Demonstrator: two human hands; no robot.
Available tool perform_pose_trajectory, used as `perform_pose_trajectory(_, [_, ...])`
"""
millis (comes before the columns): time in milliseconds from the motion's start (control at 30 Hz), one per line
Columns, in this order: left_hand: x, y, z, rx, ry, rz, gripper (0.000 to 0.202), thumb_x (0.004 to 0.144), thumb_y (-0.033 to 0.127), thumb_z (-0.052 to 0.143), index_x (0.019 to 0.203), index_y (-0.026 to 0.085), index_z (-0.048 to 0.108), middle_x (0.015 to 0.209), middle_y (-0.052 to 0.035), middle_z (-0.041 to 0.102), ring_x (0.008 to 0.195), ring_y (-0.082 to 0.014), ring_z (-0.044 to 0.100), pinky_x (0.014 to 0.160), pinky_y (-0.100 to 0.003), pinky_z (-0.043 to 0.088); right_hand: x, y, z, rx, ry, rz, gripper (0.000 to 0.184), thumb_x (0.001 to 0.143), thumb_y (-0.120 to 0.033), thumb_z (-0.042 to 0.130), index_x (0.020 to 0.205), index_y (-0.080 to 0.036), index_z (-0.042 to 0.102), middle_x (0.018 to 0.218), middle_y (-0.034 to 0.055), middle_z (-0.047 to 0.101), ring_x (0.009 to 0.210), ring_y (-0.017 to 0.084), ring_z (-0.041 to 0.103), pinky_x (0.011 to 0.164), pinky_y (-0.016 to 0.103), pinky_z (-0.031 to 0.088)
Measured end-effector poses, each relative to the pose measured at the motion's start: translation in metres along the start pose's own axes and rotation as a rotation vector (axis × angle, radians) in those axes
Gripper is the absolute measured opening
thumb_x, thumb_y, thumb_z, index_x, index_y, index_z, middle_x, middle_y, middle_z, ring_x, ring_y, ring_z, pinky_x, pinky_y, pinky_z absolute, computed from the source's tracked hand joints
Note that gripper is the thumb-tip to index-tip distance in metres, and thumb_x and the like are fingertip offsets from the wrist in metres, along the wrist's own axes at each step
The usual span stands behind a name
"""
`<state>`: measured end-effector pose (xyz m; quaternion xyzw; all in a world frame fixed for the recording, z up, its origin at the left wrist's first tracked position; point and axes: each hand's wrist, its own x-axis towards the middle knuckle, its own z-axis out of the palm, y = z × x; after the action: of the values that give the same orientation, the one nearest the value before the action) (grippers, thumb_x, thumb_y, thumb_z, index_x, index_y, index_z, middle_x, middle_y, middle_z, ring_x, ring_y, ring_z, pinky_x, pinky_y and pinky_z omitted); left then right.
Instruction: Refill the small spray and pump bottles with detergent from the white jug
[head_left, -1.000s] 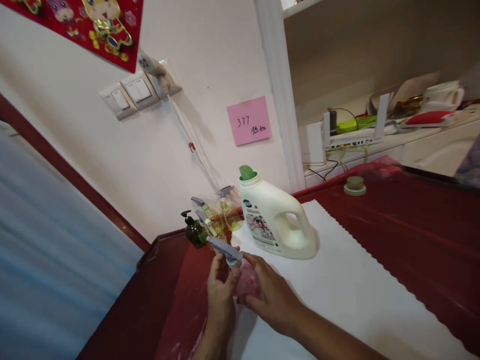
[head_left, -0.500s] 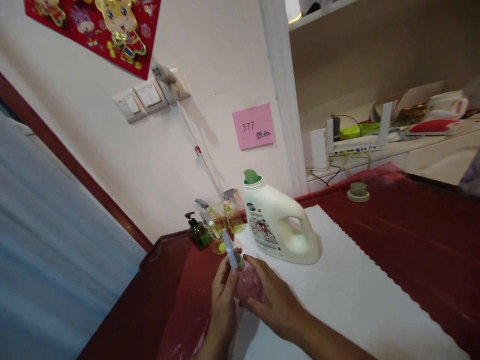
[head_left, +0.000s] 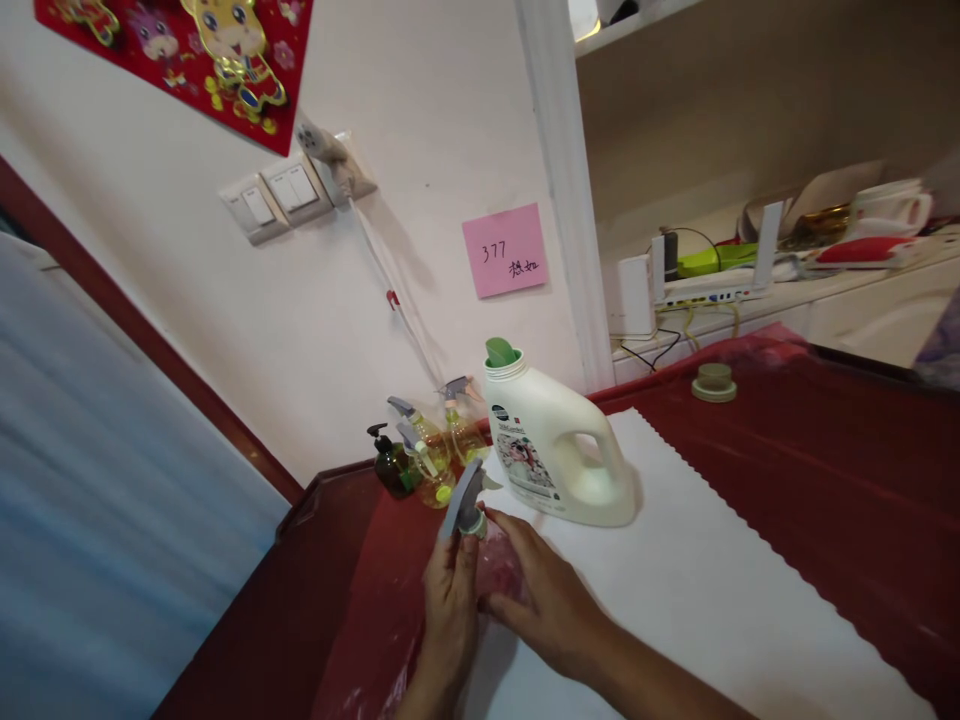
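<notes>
Both my hands grip a small spray bottle of pink liquid [head_left: 496, 566] that stands on the white mat [head_left: 697, 590]. My left hand [head_left: 450, 610] pinches the collar under the grey trigger spray head [head_left: 463, 500]. My right hand [head_left: 544, 595] wraps the bottle's body from the right. The trigger head points up and to the right. Just behind stands an open cream detergent jug [head_left: 551, 450] with a green spout and a handle.
Several spray and pump bottles [head_left: 420, 455] of yellow-green liquid cluster by the wall. A round cap [head_left: 712, 383] lies on the red table [head_left: 840, 470]. A shelf at the right holds a router [head_left: 709, 270] and clutter. Switches and a pink note hang on the wall.
The grey spray head has turned on the bottle: it pointed left, then towards me, and now points up and to the right. Both hands stay on the bottle.
</notes>
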<state>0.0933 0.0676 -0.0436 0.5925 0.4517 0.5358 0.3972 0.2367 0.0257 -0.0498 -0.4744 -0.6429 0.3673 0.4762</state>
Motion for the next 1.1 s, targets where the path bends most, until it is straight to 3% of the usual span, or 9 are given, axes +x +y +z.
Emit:
perform_pose_trajectory(133, [0.000,0.000,0.001,0.017,-0.019,-0.016,0.053,0.083,0.068,0.068,0.109,0.023,0.076,0.111,-0.0113,0.077,0.118,-0.0345,0.065,0.095,-0.041,0.053,-0.005,0.001,0.004,-0.021,0.069,0.015,0.087,0.071,-0.016,0.066,0.151,-0.021,0.033,0.160,0.0144,0.040,0.148,0.031,0.036,0.121,0.054,0.031])
perform_pose_trajectory(233, [-0.001,0.001,0.005,-0.052,-0.012,-0.010,0.054,0.081,0.069,0.069,0.107,0.022,0.076,0.110,-0.0117,0.078,0.112,-0.0332,0.068,0.099,-0.042,0.051,-0.009,-0.008,-0.002,-0.109,0.440,-0.135,0.042,0.086,-0.020,0.057,0.127,-0.024,0.049,0.130,0.0127,0.057,0.124,0.029,0.055,0.105,0.052,0.046])
perform_pose_trajectory(300, [-0.002,0.001,0.007,-0.093,-0.026,-0.008,0.055,0.082,0.068,0.068,0.110,0.021,0.075,0.113,-0.0123,0.077,0.111,-0.0323,0.068,0.100,-0.042,0.050,-0.005,-0.023,-0.015,-0.220,0.582,-0.312,0.022,0.095,-0.022,0.050,0.117,-0.026,0.053,0.117,0.0096,0.059,0.114,0.026,0.057,0.098,0.048,0.048])
perform_pose_trajectory(367, [-0.003,0.001,0.008,-0.089,-0.037,0.002,0.056,0.085,0.066,0.066,0.115,0.020,0.074,0.115,-0.0128,0.076,0.108,-0.0316,0.068,0.097,-0.041,0.051,0.005,-0.045,-0.032,-0.413,0.503,-0.464,0.026,0.099,-0.021,0.049,0.123,-0.028,0.055,0.126,0.0097,0.059,0.122,0.027,0.053,0.103,0.049,0.043])
perform_pose_trajectory(467, [-0.005,-0.001,0.007,-0.061,-0.050,0.041,0.055,0.090,0.064,0.061,0.122,0.020,0.071,0.113,-0.0124,0.074,0.108,-0.0309,0.066,0.092,-0.039,0.051,0.030,-0.076,-0.054,-0.766,0.151,-0.510,0.037,0.096,-0.019,0.055,0.132,-0.029,0.058,0.148,0.0092,0.053,0.143,0.035,0.037,0.114,0.059,0.028])
perform_pose_trajectory(600, [-0.005,-0.002,0.008,-0.036,-0.061,0.074,0.046,0.094,0.059,0.056,0.112,0.020,0.074,0.105,-0.0101,0.073,0.099,-0.0280,0.065,0.090,-0.038,0.049,0.055,-0.096,-0.064,-0.984,-0.187,-0.311,0.023,0.098,-0.024,0.057,0.117,-0.029,0.069,0.114,0.0071,0.069,0.107,0.029,0.063,0.092,0.046,0.044])
perform_pose_trajectory(733, [-0.006,0.002,0.006,-0.076,-0.073,0.107,0.042,0.095,0.055,0.057,0.111,0.020,0.074,0.106,-0.0103,0.072,0.099,-0.0282,0.063,0.091,-0.038,0.047,0.061,-0.099,-0.062,-1.015,-0.217,-0.260,0.015,0.099,-0.027,0.058,0.105,-0.027,0.071,0.096,0.0039,0.067,0.082,0.022,0.065,0.064,0.031,0.037])
perform_pose_trajectory(933, [-0.003,0.010,-0.002,-0.162,-0.207,0.083,0.036,0.095,0.048,0.060,0.114,0.020,0.073,0.107,-0.0102,0.071,0.100,-0.0276,0.062,0.093,-0.038,0.046,0.057,-0.099,-0.060,-1.023,-0.244,-0.241,0.016,0.099,-0.024,0.057,0.107,-0.027,0.071,0.097,0.0033,0.066,0.084,0.021,0.066,0.064,0.029,0.033])
perform_pose_trajectory(1100, [-0.001,0.005,0.008,-0.294,-0.075,0.043,0.038,0.077,0.031,0.081,0.110,0.019,0.066,0.108,-0.0098,0.072,0.103,-0.0282,0.064,0.093,-0.038,0.047,0.055,-0.098,-0.057,-1.030,-0.237,-0.222,0.016,0.099,-0.024,0.058,0.107,-0.027,0.070,0.098,0.0040,0.066,0.085,0.022,0.066,0.064,0.029,0.032])
